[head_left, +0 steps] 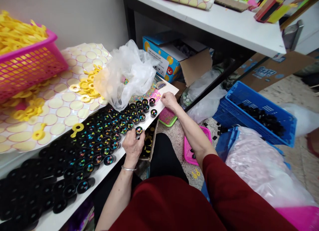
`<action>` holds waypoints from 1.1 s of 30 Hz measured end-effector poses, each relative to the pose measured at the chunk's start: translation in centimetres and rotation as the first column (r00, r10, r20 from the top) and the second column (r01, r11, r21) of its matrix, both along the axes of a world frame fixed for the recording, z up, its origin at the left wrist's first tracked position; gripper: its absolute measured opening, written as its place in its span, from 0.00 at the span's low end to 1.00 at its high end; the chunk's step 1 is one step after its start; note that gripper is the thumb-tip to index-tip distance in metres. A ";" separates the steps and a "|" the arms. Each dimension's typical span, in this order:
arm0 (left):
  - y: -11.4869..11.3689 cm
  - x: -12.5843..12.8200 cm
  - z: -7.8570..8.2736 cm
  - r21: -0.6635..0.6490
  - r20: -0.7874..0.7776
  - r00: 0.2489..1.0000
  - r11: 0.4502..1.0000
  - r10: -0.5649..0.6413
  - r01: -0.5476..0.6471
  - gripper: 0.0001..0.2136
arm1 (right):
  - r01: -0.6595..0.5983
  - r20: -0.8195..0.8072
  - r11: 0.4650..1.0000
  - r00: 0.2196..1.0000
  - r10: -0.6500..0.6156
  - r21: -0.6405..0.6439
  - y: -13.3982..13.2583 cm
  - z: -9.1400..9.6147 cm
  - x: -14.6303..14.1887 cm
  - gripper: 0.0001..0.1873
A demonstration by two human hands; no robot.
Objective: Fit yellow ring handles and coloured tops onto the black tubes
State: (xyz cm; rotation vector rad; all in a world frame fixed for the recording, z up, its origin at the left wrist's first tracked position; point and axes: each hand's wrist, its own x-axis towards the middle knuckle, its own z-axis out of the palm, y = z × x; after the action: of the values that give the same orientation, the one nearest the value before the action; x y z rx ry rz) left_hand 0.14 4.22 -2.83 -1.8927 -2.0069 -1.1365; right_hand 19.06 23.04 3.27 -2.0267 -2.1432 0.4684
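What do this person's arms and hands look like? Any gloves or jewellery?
The left hand and right hand are ungloved. A slim silver-coloured bangle circles the left wrist; the right wrist shows none. A dark red sleeve covers the right upper arm, leaving the right forearm bare. The left forearm is bare too.

I saw cups [108, 160] on the table [170, 88], a basket [37, 61] behind them at left, a crate [286, 137] off to the right.
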 end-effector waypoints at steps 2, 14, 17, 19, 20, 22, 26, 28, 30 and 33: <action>0.0 0.0 0.0 0.001 0.004 1.000 1.000 -0.001 0.001 0.10 | -0.024 0.021 0.999 1.000 0.023 0.045 -0.4 -0.1 -0.1 0.16; -0.1 0.2 0.2 0.008 0.004 1.000 1.000 0.002 -0.002 0.10 | -0.108 0.143 0.979 0.986 0.084 0.174 -2.3 -0.9 -0.5 0.14; -0.2 0.2 0.4 -0.020 0.028 1.000 1.000 0.004 -0.003 0.10 | -0.228 0.032 0.924 0.973 0.229 0.306 -3.0 0.5 -1.4 0.15; -0.2 0.3 0.5 -0.030 0.051 0.999 1.000 0.006 -0.004 0.10 | -0.356 -0.022 0.867 0.922 0.387 0.348 -3.6 1.8 -2.3 0.15; -0.2 0.3 0.6 -0.033 0.063 0.998 0.999 0.003 -0.001 0.10 | -0.415 -0.025 0.843 0.893 0.450 0.342 -3.8 2.4 -2.9 0.15; -0.2 0.3 0.6 -0.037 0.078 0.997 0.999 -0.004 0.007 0.09 | -0.498 0.009 0.815 0.855 0.519 0.296 -4.1 3.4 -3.9 0.14; -0.2 0.3 0.4 -0.037 0.087 0.996 0.999 0.004 -0.001 0.10 | -0.547 0.122 0.816 0.837 0.533 0.187 -4.5 3.8 -5.2 0.12; -0.2 0.3 0.3 -0.028 0.085 0.996 1.000 0.006 -0.004 0.10 | -0.553 0.162 0.819 0.832 0.531 0.152 -4.7 3.6 -5.5 0.12; -0.1 0.2 0.2 -0.018 0.083 0.997 1.000 -0.001 0.002 0.10 | -0.552 0.190 0.823 0.829 0.526 0.133 -4.8 3.3 -5.5 0.12; -0.2 0.2 0.2 -0.006 0.083 0.996 1.000 -0.016 0.017 0.09 | -0.537 0.208 0.831 0.838 0.505 0.144 -4.8 3.1 -5.5 0.12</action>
State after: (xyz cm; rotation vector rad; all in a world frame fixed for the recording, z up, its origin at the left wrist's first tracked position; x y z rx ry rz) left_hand 0.35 4.05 -2.62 -1.8989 -2.0437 -1.2328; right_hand 13.53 18.23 6.37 -1.3932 -2.7226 0.1373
